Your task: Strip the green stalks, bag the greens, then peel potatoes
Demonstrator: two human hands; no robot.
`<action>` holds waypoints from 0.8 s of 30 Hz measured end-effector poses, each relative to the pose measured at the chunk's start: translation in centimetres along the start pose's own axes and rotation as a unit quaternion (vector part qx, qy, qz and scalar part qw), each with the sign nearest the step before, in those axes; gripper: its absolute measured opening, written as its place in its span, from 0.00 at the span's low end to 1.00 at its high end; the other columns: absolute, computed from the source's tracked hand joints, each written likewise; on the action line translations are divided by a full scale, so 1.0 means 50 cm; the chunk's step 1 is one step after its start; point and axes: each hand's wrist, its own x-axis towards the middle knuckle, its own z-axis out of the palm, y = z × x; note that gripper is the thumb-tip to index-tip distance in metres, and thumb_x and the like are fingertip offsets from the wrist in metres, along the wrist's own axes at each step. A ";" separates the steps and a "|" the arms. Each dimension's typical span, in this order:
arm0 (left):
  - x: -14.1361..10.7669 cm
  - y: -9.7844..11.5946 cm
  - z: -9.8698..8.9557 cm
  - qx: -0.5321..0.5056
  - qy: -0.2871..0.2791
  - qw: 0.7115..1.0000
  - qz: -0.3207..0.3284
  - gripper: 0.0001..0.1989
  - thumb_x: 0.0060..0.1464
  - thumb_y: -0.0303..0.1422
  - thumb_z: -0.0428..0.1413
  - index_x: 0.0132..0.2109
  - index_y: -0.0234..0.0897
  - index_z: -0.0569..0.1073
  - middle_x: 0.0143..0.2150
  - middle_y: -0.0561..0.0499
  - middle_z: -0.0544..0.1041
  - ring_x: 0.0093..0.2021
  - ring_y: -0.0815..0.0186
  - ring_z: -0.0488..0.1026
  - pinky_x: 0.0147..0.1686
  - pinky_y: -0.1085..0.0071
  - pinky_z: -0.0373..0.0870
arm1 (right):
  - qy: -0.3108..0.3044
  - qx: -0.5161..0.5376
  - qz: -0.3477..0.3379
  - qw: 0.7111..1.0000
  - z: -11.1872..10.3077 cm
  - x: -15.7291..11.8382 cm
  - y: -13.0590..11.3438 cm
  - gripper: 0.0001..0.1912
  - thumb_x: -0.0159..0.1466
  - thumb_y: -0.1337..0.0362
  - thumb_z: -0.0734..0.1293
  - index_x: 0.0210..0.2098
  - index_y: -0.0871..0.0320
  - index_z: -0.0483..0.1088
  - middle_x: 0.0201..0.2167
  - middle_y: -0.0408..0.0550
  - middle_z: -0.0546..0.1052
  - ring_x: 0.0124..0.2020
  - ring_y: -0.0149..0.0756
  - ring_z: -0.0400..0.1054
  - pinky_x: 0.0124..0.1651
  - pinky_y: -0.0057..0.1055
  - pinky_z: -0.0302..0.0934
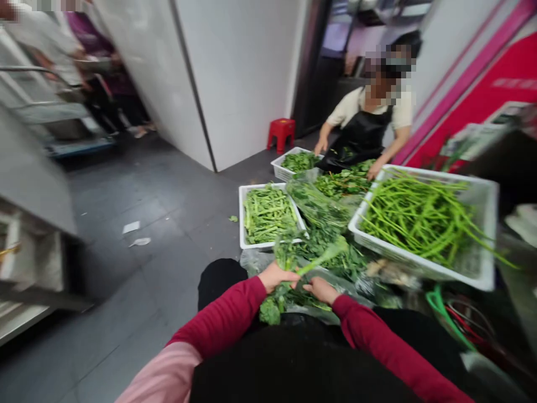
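Between the white crate [241, 221] of green stems [268, 210] and the dark apron [293, 358], a thick, pale-green stalk [321, 260] slants up out of the closed left hand [274, 277], its upper end over the loose leafy greens [331, 240]. The fingers of the right hand [323, 290] are drawn together close to the left; whether they pinch anything, I cannot tell. The stalk looks light, firm along its length but likely crisp enough to snap if bent hard, while the leaves about it seem soft and easily bruised or torn. Any wetness would make it slippery, though none can be made out. The thick, bare part of the stem looks like the surest hold, with light finger pressure and the leaves left uncrushed.
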 end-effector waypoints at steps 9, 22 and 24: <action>0.011 -0.009 -0.021 -0.005 0.075 0.997 0.001 0.15 0.36 0.38 0.66 0.29 0.35 0.71 0.17 0.53 0.70 0.19 0.70 0.63 0.25 0.70 0.60 | 0.049 0.365 -0.021 0.929 -0.107 -0.040 -0.022 0.17 0.58 0.49 0.64 0.35 0.56 0.69 0.16 0.34 0.55 0.15 0.24 0.44 0.19 0.24 0.39; 0.014 -0.001 -0.020 0.071 0.090 0.993 0.007 0.23 0.31 0.42 0.70 0.31 0.33 0.71 0.19 0.55 0.72 0.22 0.70 0.67 0.30 0.70 0.66 | 0.048 0.725 -0.059 0.685 -0.163 -0.066 -0.089 0.20 0.53 0.61 0.73 0.24 0.56 0.55 0.19 0.33 0.56 0.14 0.19 0.41 0.16 0.19 0.37; 0.011 -0.005 -0.021 0.061 0.088 0.994 0.018 0.22 0.31 0.42 0.69 0.29 0.33 0.71 0.20 0.55 0.71 0.22 0.71 0.67 0.30 0.70 0.66 | -0.027 0.778 -0.037 0.626 -0.157 -0.063 -0.086 0.18 0.54 0.65 0.69 0.23 0.56 0.53 0.18 0.33 0.55 0.14 0.19 0.40 0.15 0.20 0.40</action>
